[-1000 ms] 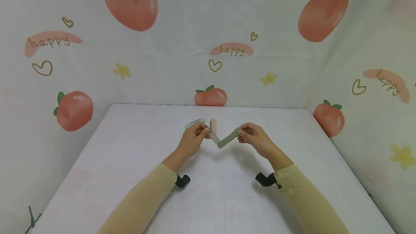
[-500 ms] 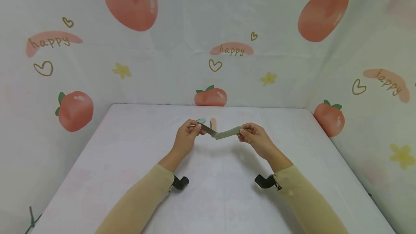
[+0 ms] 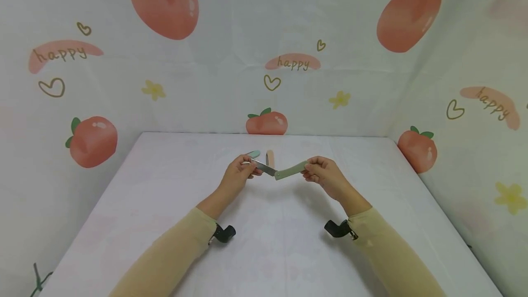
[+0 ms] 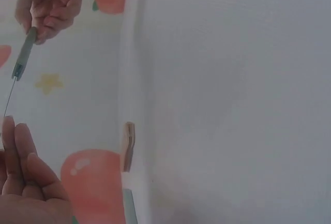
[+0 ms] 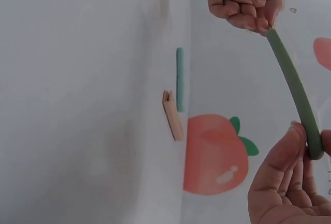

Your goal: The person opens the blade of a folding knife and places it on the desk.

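A folding knife with a green handle (image 3: 290,170) is held above the table, its metal blade (image 3: 264,167) swung part way out so that the two form a shallow V. My right hand (image 3: 323,172) pinches the far end of the handle between thumb and fingers. At the blade's tip end, my left hand (image 3: 238,174) pinches the metal. In the right wrist view the green handle (image 5: 294,79) runs between both hands and the blade is mostly hidden. Seen from the left wrist, the blade (image 4: 10,97) shows as a thin line.
Behind the hands on the white table (image 3: 264,242) lie a peach-coloured folding knife (image 3: 270,157) and a mint-green one (image 3: 254,154), the latter partly covered by my left hand. A printed cloth backdrop (image 3: 231,81) rises behind the table's far edge.
The angle between blade and handle has widened from a sharper V. My left hand has shifted left with the blade end; the right hand has hardly moved.
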The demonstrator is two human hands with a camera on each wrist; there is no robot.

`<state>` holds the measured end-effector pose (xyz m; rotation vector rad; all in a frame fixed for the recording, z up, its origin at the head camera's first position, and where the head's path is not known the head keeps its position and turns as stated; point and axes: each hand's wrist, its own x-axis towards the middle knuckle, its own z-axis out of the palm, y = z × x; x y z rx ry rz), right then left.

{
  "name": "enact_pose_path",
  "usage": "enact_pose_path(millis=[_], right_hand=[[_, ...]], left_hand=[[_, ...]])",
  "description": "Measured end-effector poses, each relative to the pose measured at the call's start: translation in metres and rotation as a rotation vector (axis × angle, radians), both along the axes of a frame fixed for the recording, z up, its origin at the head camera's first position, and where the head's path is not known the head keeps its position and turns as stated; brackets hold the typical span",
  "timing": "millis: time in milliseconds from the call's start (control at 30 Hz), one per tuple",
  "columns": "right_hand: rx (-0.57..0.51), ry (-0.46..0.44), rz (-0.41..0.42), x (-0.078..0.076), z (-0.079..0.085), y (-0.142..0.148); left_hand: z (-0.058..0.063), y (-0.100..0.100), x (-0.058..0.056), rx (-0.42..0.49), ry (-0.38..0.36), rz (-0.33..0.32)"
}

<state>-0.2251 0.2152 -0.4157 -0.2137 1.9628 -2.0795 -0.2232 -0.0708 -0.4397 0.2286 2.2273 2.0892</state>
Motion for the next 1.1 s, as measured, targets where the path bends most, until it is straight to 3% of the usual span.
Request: enact_pose_path(millis=[267, 500, 733, 900, 1100], right_hand=[[0.139, -0.029, 0.084, -0.009, 0.004, 0.001], [0.222, -0.035, 0.154, -0.013, 0.008, -0.001], [0.233, -0.034, 0.212, -0.014, 0.008, -0.001], [0.222, -0.028, 0.193, -0.013, 0.007, -0.003], [0.206, -0.017, 0.113, -0.01, 0.008, -0.005]], left_hand=[[0.009, -0.011, -0.005, -0.071, -0.094, -0.055], [0.008, -0.017, -0.008, -0.076, -0.148, -0.093], [0.002, -0.024, -0.008, -0.078, -0.116, -0.134], [0.001, -0.025, -0.008, -0.054, -0.118, -0.132], [0.001, -0.022, -0.008, -0.039, -0.107, -0.099]])
